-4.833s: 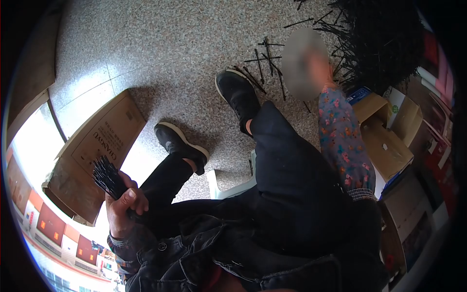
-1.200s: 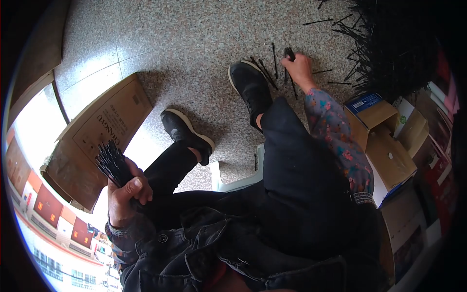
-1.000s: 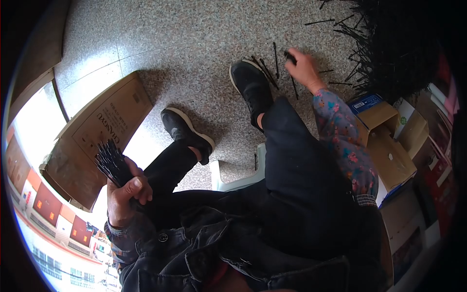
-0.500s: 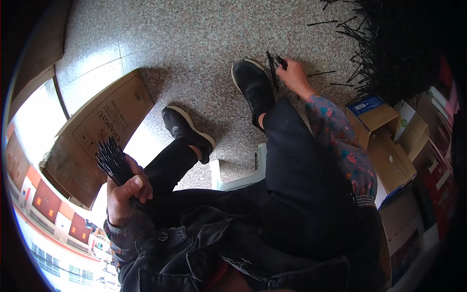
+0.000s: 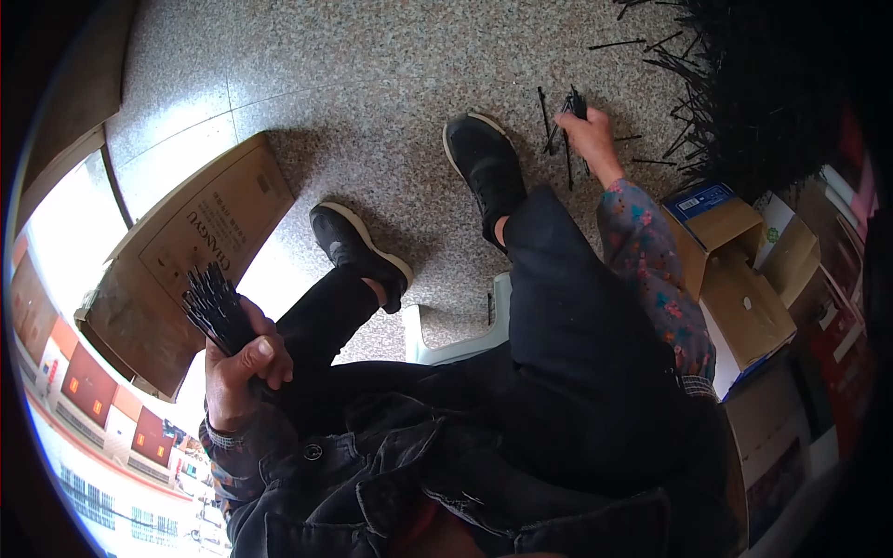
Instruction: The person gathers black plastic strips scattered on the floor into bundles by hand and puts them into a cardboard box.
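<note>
My left hand (image 5: 244, 370) is closed round a thick bundle of thin black sticks (image 5: 216, 302), their ends fanned out above the fist. My right hand (image 5: 592, 136) reaches down to the floor beyond my shoe, its fingers closed on a few more black sticks (image 5: 575, 100). Beside those fingers, one loose black stick (image 5: 543, 107) lies on the speckled floor. Whether the sticks are plastic or something else I cannot make out. The palm side of my right hand is hidden.
A large dark heap of black sticks (image 5: 744, 93) spreads at the upper right, with strays round its edge. Opened cardboard boxes (image 5: 744, 302) stand to the right. A big carton (image 5: 191, 265) is at the left. My shoes (image 5: 486, 163) rest on the speckled floor (image 5: 372, 74).
My right hand has moved right, away from my shoe, with black sticks in its fingers; some sticks on the floor have shifted right too. My left hand and its bundle have stayed put.
</note>
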Tool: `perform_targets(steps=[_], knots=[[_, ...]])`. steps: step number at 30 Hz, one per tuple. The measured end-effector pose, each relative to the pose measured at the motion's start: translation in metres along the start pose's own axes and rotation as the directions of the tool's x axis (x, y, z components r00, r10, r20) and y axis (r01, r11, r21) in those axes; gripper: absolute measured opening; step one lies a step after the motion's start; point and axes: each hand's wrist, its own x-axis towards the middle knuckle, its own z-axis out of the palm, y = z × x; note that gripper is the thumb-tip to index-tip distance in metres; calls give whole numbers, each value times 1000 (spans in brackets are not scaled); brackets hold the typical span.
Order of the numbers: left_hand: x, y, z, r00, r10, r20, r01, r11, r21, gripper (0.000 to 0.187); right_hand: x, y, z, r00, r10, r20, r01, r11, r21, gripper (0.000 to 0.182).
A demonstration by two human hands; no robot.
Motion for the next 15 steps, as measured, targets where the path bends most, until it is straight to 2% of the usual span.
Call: perform_targets(steps=[2, 3, 6, 11, 12, 13, 14, 15], knots=[[0, 0, -1, 1000, 2, 17, -2, 1000, -9, 27, 2, 7, -2, 990, 133, 40, -137, 981, 135, 25], [0, -1, -1, 1000, 1, 17, -1, 1000, -9, 27, 2, 10, -5, 990, 133, 40, -138, 981, 135, 25], [0, 0, 0, 1000, 8, 8, -8, 1000, -1, 27, -1, 16, -12, 966, 259, -5, -241, 905, 350, 20], [1, 0, 0, 1000, 1, 14, -1, 1000, -7, 27, -1, 22, -21, 971, 240, -17, -231, 950, 211, 16], [1, 0, 0, 1000, 1, 10, -1, 1000, -7, 27, -8, 12, -16, 996, 26, -87, -26, 1000, 9, 17], [1, 0, 1, 1000, 0, 6, 0, 1000, -6, 27, -15, 2, -8, 974, -197, -109, 172, 964, -203, 18], [1, 0, 2, 1000, -1, 2, 1, 1000, -6, 27, -18, -5, -2, 907, -412, -84, 346, 846, -406, 19], [0, 0, 3, 1000, 0, 2, 0, 1000, -6, 27, -18, -7, 3, 907, -412, -85, 346, 846, -406, 19]])
